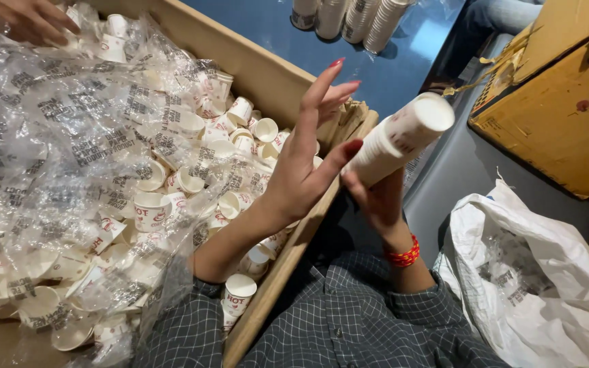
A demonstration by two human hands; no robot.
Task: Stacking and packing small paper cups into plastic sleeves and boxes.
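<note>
The right hand (376, 197) grips a stack of white paper cups (403, 140) from below, tilted up over the edge of the cardboard box (267, 75). The left hand (308, 163) is open, thumb touching the stack. Loose cups (240, 146) fill the box under clear plastic (56, 136).

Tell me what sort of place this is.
Probably a packing or sorting workspace: a big cardboard box of loose paper cups in plastic wrap, stacked cups on the blue floor, another carton nearby.
</note>
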